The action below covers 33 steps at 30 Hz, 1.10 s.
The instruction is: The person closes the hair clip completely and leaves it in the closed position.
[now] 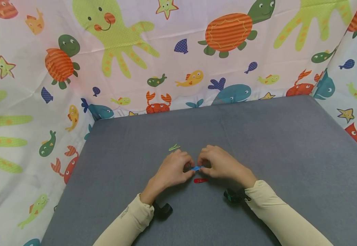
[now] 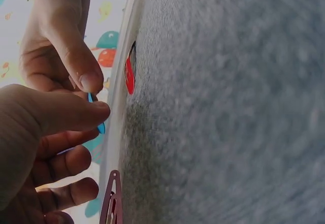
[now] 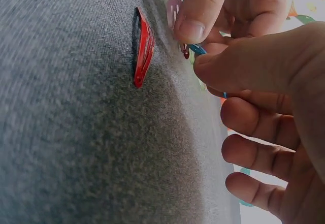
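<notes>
In the head view, a small blue hair clip (image 1: 197, 168) spans the gap between both hands above the grey table. My left hand (image 1: 174, 168) pinches its left end between thumb and fingers. The other end is pinched by my right hand (image 1: 220, 163). Fingertips cover much of the clip, so whether it is snapped cannot be told. A red snap hair clip (image 1: 200, 180) lies just nearer to me than the hands. Beyond the left hand lies a light green hair clip (image 1: 174, 147). The left wrist view shows a dull pink snap clip (image 2: 112, 201) on the table.
The grey table (image 1: 289, 153) is bordered at the back and sides by a white curtain (image 1: 172, 37) printed with sea animals. Dark wrist cameras, one under the left wrist (image 1: 163, 211) and one under the right (image 1: 233, 195), sit close to the tabletop.
</notes>
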### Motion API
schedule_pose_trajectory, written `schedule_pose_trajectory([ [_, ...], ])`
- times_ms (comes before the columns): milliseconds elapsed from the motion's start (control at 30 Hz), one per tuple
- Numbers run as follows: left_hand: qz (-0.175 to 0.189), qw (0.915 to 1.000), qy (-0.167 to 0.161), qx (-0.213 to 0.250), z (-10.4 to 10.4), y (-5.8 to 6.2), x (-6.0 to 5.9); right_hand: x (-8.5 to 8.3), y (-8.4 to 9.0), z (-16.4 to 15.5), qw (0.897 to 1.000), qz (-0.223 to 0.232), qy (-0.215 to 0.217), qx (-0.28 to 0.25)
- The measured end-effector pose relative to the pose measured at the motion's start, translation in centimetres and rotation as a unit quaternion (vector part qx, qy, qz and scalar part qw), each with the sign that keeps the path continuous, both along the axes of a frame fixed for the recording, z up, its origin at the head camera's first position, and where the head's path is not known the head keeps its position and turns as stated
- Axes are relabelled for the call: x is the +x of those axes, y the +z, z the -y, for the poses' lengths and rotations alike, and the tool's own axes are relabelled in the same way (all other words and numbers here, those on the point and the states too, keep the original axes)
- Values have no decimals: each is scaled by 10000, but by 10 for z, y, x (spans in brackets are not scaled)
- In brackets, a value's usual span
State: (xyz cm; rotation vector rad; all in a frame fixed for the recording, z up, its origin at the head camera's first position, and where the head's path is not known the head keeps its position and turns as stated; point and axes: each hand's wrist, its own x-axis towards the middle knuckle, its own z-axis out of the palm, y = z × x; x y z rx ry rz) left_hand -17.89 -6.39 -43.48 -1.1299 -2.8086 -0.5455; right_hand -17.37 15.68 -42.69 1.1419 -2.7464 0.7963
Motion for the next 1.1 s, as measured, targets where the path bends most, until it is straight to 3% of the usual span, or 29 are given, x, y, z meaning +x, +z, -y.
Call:
schedule_pose_trajectory([
  [167,15,10000,54,0,-1,-2,1,0,-2,0,9998,-161,-13,75],
  [1100,-108,9997,-104,-208,-3,-6,2,0,-7,1,9996,52,-1,269],
])
